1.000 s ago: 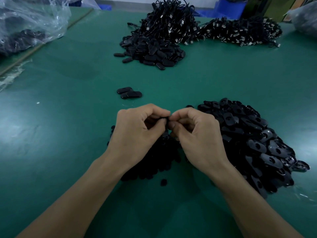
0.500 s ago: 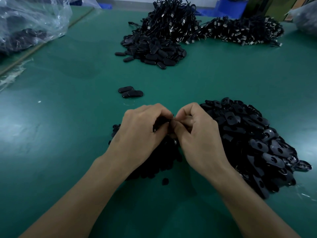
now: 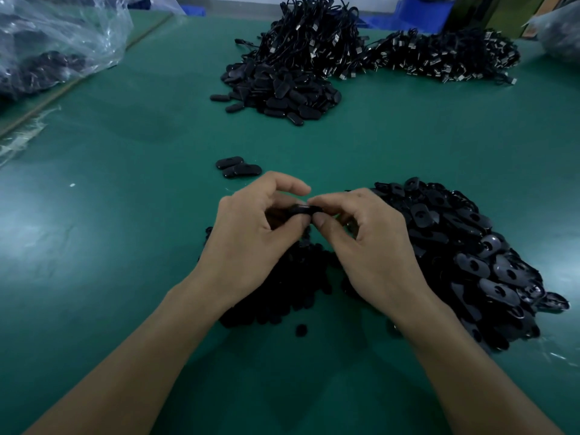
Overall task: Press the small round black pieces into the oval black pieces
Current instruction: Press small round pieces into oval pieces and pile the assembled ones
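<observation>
The pressing step looks to be in hand: left hand (image 3: 251, 233) and right hand (image 3: 370, 243), fingers curled, pinch 1 oval black piece (image 3: 303, 210) between them, above the heap of small round black pieces (image 3: 282, 293). Whether a round piece is seated is hidden; next probably calls for a firm thumb squeeze

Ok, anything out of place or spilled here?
One small round piece lies alone on the green table, just clear of the pile of round pieces below the left hand. Nothing else stands out.
</observation>
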### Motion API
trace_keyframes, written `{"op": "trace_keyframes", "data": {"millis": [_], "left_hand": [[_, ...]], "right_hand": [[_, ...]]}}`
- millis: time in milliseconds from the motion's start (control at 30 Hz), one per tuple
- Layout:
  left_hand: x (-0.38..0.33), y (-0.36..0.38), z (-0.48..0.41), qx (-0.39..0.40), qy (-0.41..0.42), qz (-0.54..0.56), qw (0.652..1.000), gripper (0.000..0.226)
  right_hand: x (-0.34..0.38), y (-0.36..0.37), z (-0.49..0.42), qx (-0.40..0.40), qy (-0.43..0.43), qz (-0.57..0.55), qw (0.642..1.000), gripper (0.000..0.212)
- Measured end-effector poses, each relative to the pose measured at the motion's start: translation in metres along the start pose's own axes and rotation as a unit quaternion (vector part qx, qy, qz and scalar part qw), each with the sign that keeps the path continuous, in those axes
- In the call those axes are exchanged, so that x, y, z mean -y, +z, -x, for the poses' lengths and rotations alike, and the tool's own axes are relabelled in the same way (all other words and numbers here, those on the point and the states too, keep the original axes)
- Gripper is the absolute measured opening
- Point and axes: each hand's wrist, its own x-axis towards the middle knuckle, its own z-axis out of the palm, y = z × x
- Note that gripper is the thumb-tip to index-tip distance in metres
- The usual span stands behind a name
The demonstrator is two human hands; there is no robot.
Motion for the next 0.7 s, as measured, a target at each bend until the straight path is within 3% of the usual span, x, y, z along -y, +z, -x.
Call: {"op": "trace_keyframes", "data": {"millis": [267, 700], "left_hand": [[0.0008, -0.0051, -0.0046, -0.016, -0.044, 0.087, 0.995, 0.026], [0.0004, -0.0076, -0.0031, 0.004, -0.063, 0.084, 0.994, 0.024]], "right_hand": [[-0.0029, -0.0038, -0.0018, 0.013, 0.044, -0.137, 0.990, 0.014], [-0.0012, -0.0072, -0.0008, 0.029, 0.059, -0.141, 0.988, 0.006]]}}
